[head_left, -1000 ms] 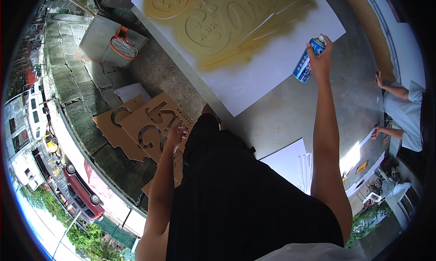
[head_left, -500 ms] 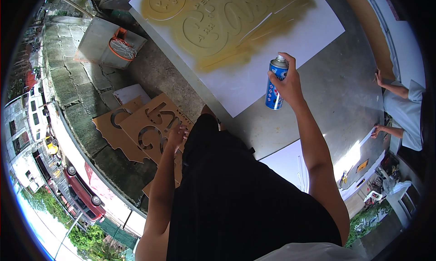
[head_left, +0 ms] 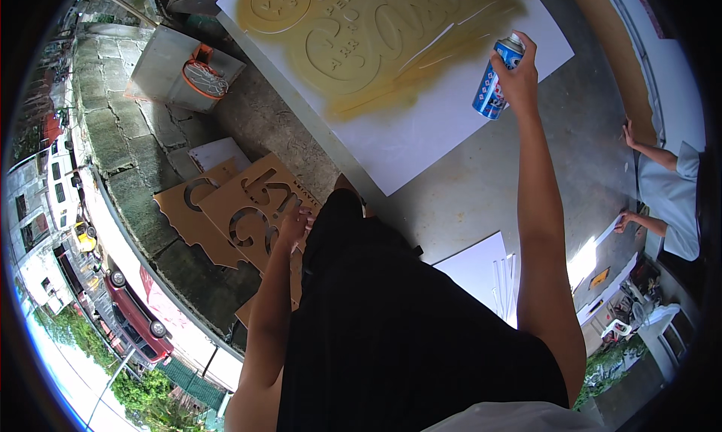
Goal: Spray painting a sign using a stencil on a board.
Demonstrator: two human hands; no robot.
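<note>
My right hand (head_left: 520, 75) is closed round a blue spray can (head_left: 490, 93) with a silver top, the index finger resting on its nozzle. The can is tilted above the right part of a white sheet (head_left: 387, 157). Gold-brown paint covers the sheet's far part, where raised lettering and curved outlines show. My left hand (head_left: 298, 223) hangs low beside my leg with loosely bent fingers and nothing visible in it. Below it lie brown cardboard stencils (head_left: 218, 212) with cut-out letter shapes; whether the hand touches them cannot be made out.
The sheet lies on a grey table (head_left: 421, 218). Another white sheet (head_left: 470, 270) with thin strips lies nearer on the right. At the far right, another person (head_left: 669, 191) has both hands at the table's edge. A basketball hoop (head_left: 201, 67) stands on the left.
My right hand has moved the spray can up and to the right, from near the sheet's edge to over its right part, tilting it more. My left hand has barely moved.
</note>
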